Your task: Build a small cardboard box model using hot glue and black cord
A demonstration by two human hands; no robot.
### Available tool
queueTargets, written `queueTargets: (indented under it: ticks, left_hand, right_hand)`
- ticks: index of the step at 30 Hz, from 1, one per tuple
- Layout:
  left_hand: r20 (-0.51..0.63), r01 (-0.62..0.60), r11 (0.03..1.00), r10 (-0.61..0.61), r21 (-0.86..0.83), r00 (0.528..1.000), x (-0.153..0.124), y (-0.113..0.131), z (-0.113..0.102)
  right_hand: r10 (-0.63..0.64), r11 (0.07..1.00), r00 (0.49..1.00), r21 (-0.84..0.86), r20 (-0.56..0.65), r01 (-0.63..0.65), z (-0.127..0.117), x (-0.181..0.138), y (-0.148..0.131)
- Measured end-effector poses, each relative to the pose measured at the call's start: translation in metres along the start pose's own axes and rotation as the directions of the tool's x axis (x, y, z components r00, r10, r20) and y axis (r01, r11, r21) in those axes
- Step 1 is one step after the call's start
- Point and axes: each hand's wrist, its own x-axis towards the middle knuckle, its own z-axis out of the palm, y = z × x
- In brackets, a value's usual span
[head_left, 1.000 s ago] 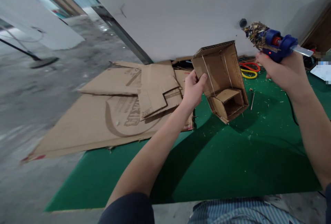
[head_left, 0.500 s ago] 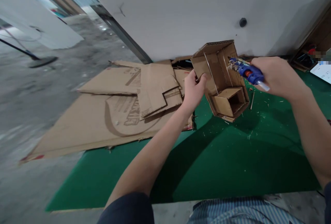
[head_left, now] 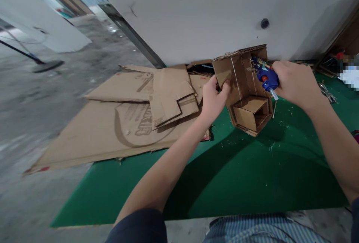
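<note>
My left hand (head_left: 215, 97) is closed on the left side panel of a cardboard box (head_left: 224, 73), thumb on the inner face. The box is tilted above the green tabletop, its open side facing me. Two thin pale rods run down inside it, and a smaller cardboard compartment (head_left: 245, 117) sits at its lower end. In my right hand (head_left: 294, 82) is a blue hot glue gun (head_left: 267, 77), with a clear glue stick jutting from its back. Its tip points into the upper right of the box, and scraps cling around that end. Whether the tip touches the cardboard is hidden.
Flat cardboard sheets (head_left: 134, 123) lie on the left of the green table (head_left: 238, 183), some past its edge. Small scraps are scattered right of the box. A white wall (head_left: 196, 18) stands behind. A metal object (head_left: 327, 92) lies at the right.
The box has shifted right in my left hand and turned slightly. The glue gun has moved a little left and swung round, its tip now further into the box.
</note>
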Motion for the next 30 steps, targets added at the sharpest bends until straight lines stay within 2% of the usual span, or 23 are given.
queueTargets:
  ticks: [13,19,30]
  left_hand:
    - [-0.021,-0.045,0.999,0.046,0.003,0.999,-0.0009,0.0017,0.0011]
    - [-0.026,0.006,1.000,-0.006,0.009,1.000,-0.0005,-0.0006,0.0020]
    - [-0.030,-0.011,1.000,0.011,0.011,0.999,-0.0008,-0.0008,0.0015]
  right_hand:
    - [0.002,0.999,0.999,0.044,-0.043,0.000,0.0026,-0.0015,0.0007]
    - [-0.009,1.000,0.999,0.026,-0.042,0.010,-0.0001,-0.0020,0.0007]
    - [-0.002,1.000,0.999,0.027,-0.035,0.003,0.0030,-0.0011,0.0010]
